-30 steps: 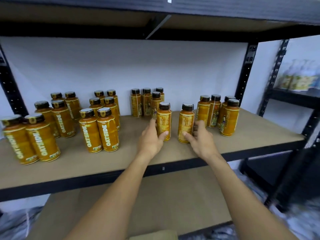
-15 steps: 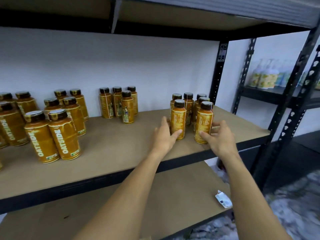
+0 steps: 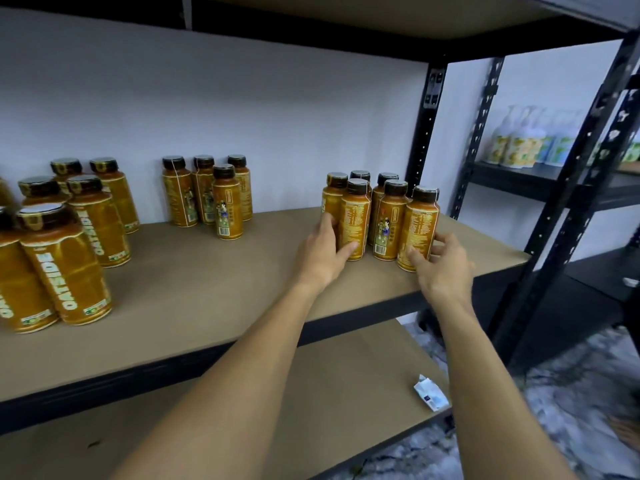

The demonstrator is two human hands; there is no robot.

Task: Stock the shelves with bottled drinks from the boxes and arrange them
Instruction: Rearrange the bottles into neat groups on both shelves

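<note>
Several orange bottles with dark caps stand in groups on the brown shelf board (image 3: 214,285). At the right end, a tight cluster of bottles (image 3: 388,220) is flanked by both hands. My left hand (image 3: 323,252) grips the front-left bottle (image 3: 354,221), thumb on its front and fingers round its left side. My right hand (image 3: 440,263) holds the front-right bottle (image 3: 417,230), thumb on the label and fingers wrapped behind it. A middle group (image 3: 211,195) stands near the back wall. A bigger group labelled OATSIDE (image 3: 65,258) fills the left.
A black upright post (image 3: 420,140) stands just behind the right cluster, close to the shelf's right edge. The lower shelf (image 3: 311,403) carries a small white-blue packet (image 3: 431,396). A neighbouring rack at right holds pale bottles (image 3: 530,140).
The two front bottles went rightward with my hands and now stand against the right cluster. My view has turned right and moved closer.
</note>
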